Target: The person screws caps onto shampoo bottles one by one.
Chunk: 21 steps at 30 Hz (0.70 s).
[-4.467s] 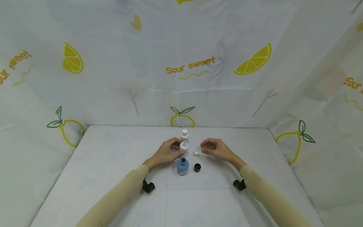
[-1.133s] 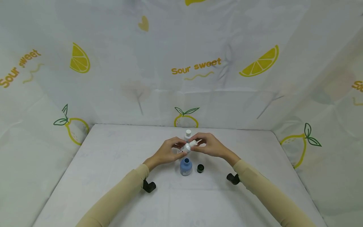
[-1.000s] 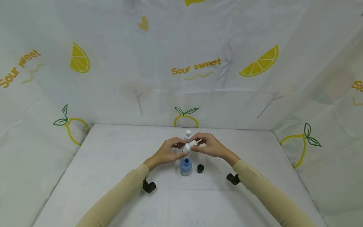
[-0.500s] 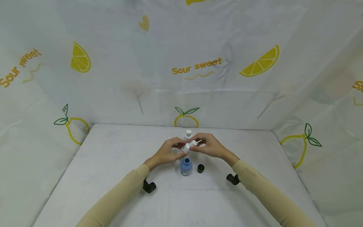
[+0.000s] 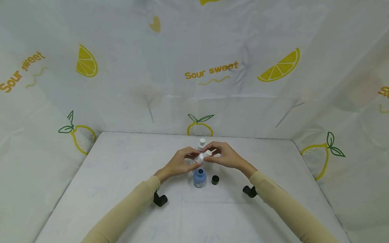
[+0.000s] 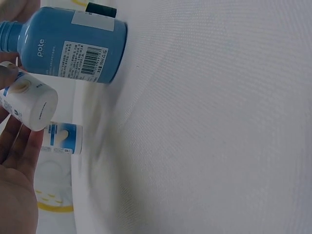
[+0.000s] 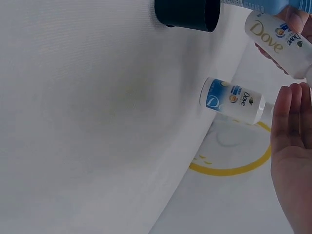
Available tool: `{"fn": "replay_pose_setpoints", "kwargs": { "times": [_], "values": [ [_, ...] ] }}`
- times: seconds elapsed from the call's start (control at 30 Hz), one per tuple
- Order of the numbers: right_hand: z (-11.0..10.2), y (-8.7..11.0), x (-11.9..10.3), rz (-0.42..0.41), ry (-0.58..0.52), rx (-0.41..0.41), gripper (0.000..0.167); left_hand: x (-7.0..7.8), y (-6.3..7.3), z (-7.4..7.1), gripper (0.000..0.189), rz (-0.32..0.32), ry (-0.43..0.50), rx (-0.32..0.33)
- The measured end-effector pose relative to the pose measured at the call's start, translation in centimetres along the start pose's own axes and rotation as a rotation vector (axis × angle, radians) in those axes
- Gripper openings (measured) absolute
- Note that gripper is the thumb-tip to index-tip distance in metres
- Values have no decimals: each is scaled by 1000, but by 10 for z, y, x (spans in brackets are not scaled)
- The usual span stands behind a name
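The left hand [image 5: 178, 163] grips a tilted white plastic bottle [image 5: 200, 158], the right hand [image 5: 225, 156] apparently pinching its half-hidden white cap [image 5: 208, 153], toward the worktop's [image 5: 136, 148] far edge.

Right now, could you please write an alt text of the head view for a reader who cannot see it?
A person's left hand grips a tilted white bottle over a white table while the right hand pinches its white cap. Nearer the camera, an open blue bottle stands beside a black cap; another white bottle, capped, stands behind.

Head view: high, far, facing forward-down; wrist views: low, close, sideways, sharing tilted white bottle [image 6: 31, 101].
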State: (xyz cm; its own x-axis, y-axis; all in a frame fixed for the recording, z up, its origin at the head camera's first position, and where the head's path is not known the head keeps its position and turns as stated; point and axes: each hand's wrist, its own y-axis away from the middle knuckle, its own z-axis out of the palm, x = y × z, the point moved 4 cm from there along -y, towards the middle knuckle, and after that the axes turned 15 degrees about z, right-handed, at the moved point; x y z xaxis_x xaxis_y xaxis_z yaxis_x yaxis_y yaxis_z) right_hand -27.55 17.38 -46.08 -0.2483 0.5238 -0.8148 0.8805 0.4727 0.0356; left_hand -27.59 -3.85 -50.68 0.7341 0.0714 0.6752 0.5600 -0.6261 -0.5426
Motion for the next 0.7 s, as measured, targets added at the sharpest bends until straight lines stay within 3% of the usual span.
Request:
{"fn": "replay_pose_setpoints", "kwargs": {
  "times": [0.4, 0.7],
  "values": [
    [-8, -1, 10, -38, -192, -125, 40, -2, 0, -1, 42, -7, 15, 0],
    [-13, -2, 9, 15, -290, -175, 36, -1, -1, 0, 41, -24, 14, -1]
  ]
}}
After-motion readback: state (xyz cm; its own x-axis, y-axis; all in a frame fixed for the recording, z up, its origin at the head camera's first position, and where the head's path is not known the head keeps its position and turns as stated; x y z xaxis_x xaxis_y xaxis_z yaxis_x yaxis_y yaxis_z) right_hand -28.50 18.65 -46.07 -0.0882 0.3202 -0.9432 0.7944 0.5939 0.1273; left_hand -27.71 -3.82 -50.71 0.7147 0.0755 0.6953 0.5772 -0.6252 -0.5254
